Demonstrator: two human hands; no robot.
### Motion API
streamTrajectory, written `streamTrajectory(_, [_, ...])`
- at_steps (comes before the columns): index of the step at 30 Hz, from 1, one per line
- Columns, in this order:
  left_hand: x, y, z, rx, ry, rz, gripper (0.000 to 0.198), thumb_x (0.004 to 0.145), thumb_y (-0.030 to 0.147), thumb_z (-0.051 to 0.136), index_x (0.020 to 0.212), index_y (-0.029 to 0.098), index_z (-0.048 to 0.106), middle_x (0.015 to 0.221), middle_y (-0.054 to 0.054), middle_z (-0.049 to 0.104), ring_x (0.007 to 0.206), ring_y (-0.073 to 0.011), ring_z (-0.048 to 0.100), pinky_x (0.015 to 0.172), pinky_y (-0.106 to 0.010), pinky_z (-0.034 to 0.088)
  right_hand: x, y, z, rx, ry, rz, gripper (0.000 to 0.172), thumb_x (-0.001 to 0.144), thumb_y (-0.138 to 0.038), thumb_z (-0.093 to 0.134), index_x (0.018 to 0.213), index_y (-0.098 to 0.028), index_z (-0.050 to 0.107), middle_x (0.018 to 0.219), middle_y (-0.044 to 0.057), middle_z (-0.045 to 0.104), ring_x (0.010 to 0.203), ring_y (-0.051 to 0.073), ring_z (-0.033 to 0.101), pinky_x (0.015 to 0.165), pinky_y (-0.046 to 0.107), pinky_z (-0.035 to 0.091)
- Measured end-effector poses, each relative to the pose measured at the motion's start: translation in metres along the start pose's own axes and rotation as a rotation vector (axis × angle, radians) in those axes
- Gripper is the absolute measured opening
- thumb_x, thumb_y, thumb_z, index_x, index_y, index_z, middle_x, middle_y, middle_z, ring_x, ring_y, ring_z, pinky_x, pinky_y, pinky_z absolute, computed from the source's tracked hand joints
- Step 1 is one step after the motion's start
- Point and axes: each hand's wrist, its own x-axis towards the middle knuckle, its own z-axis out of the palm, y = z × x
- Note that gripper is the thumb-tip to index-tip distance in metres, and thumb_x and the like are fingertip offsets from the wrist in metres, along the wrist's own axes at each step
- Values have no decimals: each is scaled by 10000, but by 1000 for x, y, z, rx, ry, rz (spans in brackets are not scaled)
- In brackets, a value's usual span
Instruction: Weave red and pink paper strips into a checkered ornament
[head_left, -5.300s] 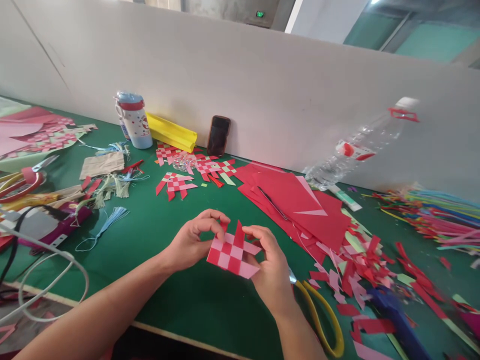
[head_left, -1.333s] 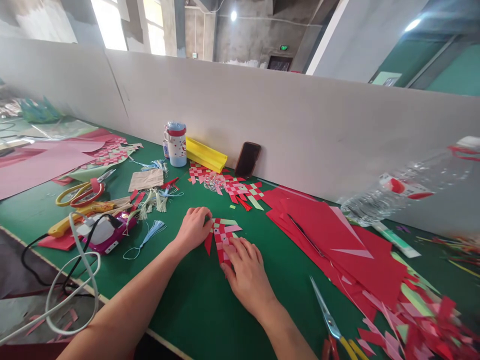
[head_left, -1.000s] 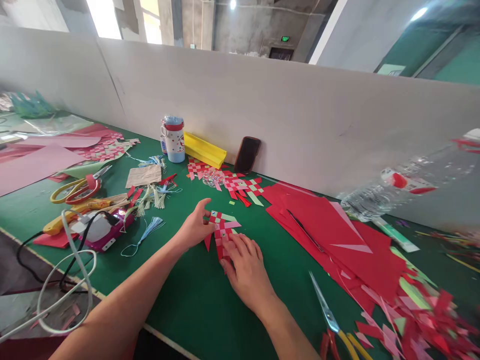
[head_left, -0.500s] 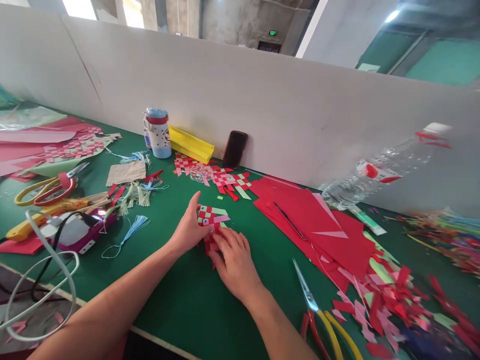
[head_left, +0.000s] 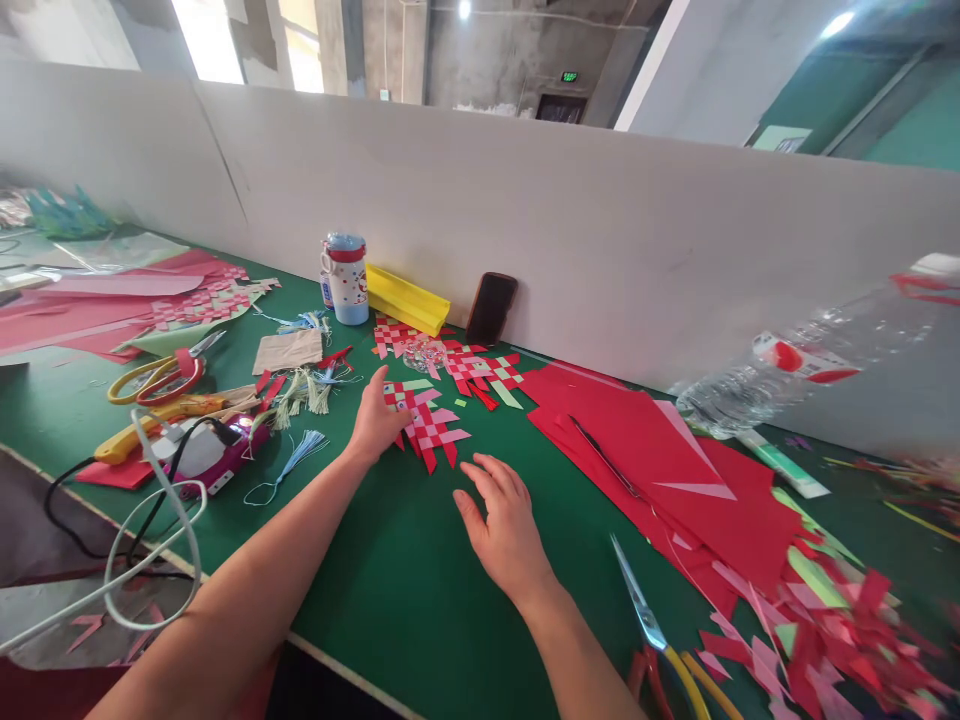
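A woven paper fish point(head_left: 429, 420) in red, pink and pale green checks, with loose strip ends fanning to the right and toward me, lies at the middle of the green table. At its left edge, my left hand point(head_left: 375, 420) grips it, the thumb pointing up and the fingers partly hidden. My right hand point(head_left: 502, 515) hovers empty just right of and nearer than the fish, its fingers apart and slightly bent. Beyond, more woven paper pieces point(head_left: 469, 370) lie around a small clear container of beads point(head_left: 424, 354).
Red paper sheets point(head_left: 637, 440) carry a slim dark tool point(head_left: 600, 455). Scissors point(head_left: 641, 600) point away at the right, near paper scraps point(head_left: 817, 620). Left are a power strip point(head_left: 225, 460), cables, a blue tassel point(head_left: 292, 465) and scissors point(head_left: 161, 378). A phone point(head_left: 492, 308) leans on the partition.
My right hand has let go of the woven fish and drawn back to the right, with its fingers spread. The fish now shows more fully, its strip ends fanned out. The view has turned left.
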Motion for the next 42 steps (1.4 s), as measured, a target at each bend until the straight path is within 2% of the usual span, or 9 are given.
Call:
streamTrajectory(9, [24,-1,2,391,-29,95,714,755,80,524,1448,181,388,1352,-153,502,1148,-261,588,978,-403,495,1,2,1,10,26,9,319,949,-356,489,1176,-207,656,1240,122,642,1186,266,565,1009,481,474])
streamTrajectory(12, [20,1,-3,490,-12,130,693,764,23,441,1445,146,392,1471,-180,389,1332,-288,453,1057,-424,434,1,3,1,29,28,27,300,946,-321,486,1163,-210,663,1235,117,643,1184,258,562,1014,470,471])
streamTrajectory(15, [7,15,-5,589,-46,211,659,774,9,418,1417,151,441,1516,-162,356,1452,-311,264,1156,-511,276,1,3,2,56,32,48,288,934,-266,481,1146,-209,668,1229,117,646,1186,261,559,1011,481,469])
streamTrajectory(19, [-30,35,8,669,-292,416,499,875,107,431,1336,254,552,1446,-51,514,1470,-245,241,1212,-500,113,3,3,1,94,42,73,283,926,-241,475,1127,-218,673,1206,111,659,1165,266,576,997,501,478])
streamTrajectory(21, [-49,38,16,766,-479,504,460,949,248,410,1402,229,489,1515,-82,434,1469,-280,246,1192,-571,89,4,4,-1,109,52,85,283,930,-226,455,1102,-216,679,1196,113,663,1147,259,588,992,496,485])
streamTrajectory(27, [-65,28,22,945,-814,392,718,930,625,374,1530,245,264,1621,-130,106,1497,-358,47,1129,-680,-20,5,12,-4,144,66,137,304,948,-226,407,1127,-187,649,1192,131,658,1156,241,591,1003,455,492])
streamTrajectory(30, [-58,30,16,946,-874,367,760,917,674,335,1540,257,211,1619,-136,45,1500,-342,16,1125,-679,-27,8,15,-9,142,18,186,296,934,-226,430,1136,-168,639,1185,132,658,1147,241,597,1003,451,493])
streamTrajectory(36, [-55,34,11,958,-856,356,798,907,668,375,1546,237,174,1615,-147,68,1501,-336,21,1120,-672,-75,67,27,-17,102,-172,258,238,925,-230,549,1147,-202,629,1197,69,642,923,156,654,866,357,552])
streamTrajectory(42, [-57,30,13,921,-811,387,838,886,690,398,1539,193,224,1607,-164,108,1500,-341,54,1121,-678,-77,134,26,12,-42,-223,390,335,937,-359,581,1226,-190,578,1248,89,598,1042,214,620,874,431,538])
